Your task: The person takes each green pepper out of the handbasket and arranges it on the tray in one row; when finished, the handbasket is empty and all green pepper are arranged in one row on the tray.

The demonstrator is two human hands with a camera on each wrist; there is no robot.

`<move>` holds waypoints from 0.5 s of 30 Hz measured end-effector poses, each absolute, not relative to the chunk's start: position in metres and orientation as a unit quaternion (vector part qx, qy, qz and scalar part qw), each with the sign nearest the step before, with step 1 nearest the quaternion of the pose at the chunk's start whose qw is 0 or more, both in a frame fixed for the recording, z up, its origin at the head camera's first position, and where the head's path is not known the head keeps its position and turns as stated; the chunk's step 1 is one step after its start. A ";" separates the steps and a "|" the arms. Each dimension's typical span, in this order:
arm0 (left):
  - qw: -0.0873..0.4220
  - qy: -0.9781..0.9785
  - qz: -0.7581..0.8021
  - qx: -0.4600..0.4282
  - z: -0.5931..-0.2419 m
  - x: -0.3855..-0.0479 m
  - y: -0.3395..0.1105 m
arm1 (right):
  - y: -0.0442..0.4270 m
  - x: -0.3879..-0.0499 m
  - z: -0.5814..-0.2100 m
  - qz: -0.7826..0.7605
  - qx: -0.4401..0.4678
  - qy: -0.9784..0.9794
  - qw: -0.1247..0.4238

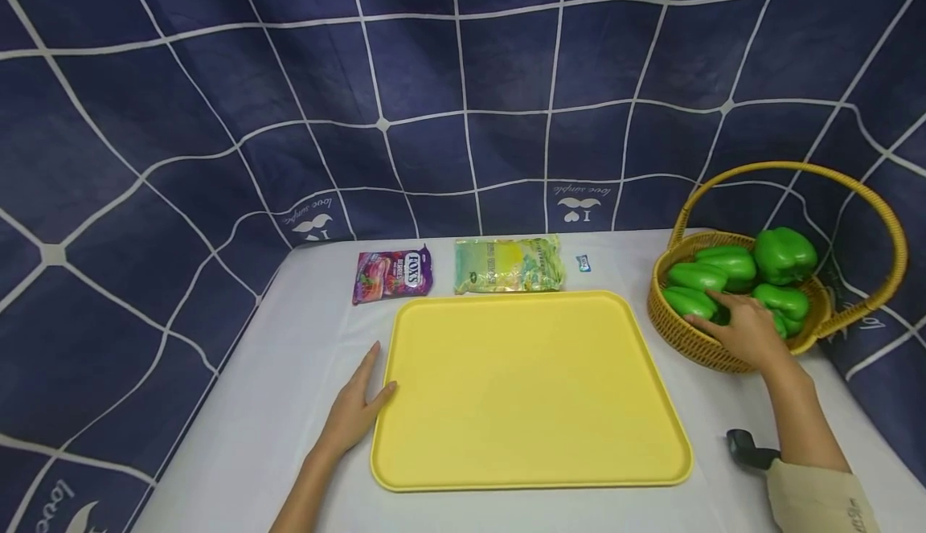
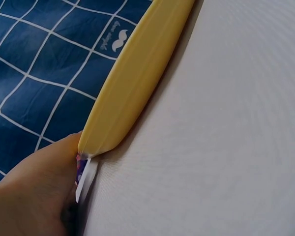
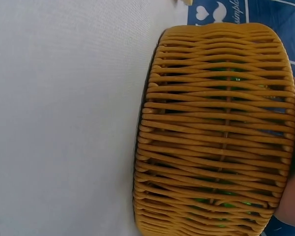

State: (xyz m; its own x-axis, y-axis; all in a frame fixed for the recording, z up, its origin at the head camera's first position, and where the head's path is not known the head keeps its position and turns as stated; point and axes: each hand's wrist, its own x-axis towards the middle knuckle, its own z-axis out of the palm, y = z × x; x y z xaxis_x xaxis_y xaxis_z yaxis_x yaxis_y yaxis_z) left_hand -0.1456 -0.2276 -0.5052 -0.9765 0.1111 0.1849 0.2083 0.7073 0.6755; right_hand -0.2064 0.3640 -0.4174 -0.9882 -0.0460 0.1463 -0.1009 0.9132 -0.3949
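Note:
In the head view, my left hand (image 1: 350, 414) lies beside the left edge of a yellow tray (image 1: 531, 486), fingers extended and thumb touching the rim. The left wrist view shows that hand (image 2: 34, 182) against the end of the tray (image 2: 132, 73). My right hand (image 1: 751, 330) reaches over the front rim of a woven basket (image 1: 694, 343), its thumb and a finger spread at the right end of a green pepper (image 1: 687, 302). Several green peppers (image 1: 784, 256) fill the basket. In the right wrist view, the basket's side (image 3: 216, 132) hides most of the hand (image 3: 291, 199).
Behind the tray lie a purple candy bag (image 1: 393, 273), a green-yellow packet (image 1: 509, 264) and a tiny blue-white packet (image 1: 583, 263). The basket's tall handle (image 1: 897, 252) arches over it. A dark object (image 1: 748, 450) is beside the right forearm. A blue checked cloth (image 1: 506, 147) hangs behind.

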 end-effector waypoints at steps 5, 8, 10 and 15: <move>0.063 -0.927 -0.359 -0.091 -0.507 -0.144 -0.227 | 0.364 -0.206 -0.419 0.223 0.029 -0.972 0.071; 0.064 -0.928 -0.353 -0.098 -0.506 -0.143 -0.227 | 0.364 -0.205 -0.420 0.237 0.016 -0.969 0.071; 0.066 -0.928 -0.351 -0.104 -0.506 -0.143 -0.227 | 0.363 -0.204 -0.420 0.246 0.011 -0.966 0.076; 0.068 -0.929 -0.347 -0.107 -0.506 -0.143 -0.228 | 0.363 -0.202 -0.420 0.261 0.013 -0.960 0.104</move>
State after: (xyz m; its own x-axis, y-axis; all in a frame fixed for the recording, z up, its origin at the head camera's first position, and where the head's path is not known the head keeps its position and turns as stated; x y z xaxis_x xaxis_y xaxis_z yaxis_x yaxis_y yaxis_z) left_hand -0.1428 -0.2277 -0.5059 -0.9680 0.1512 0.2001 0.2453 0.7362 0.6307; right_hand -0.2024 0.3633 -0.4198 -0.9780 0.0297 0.2063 -0.0790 0.8631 -0.4988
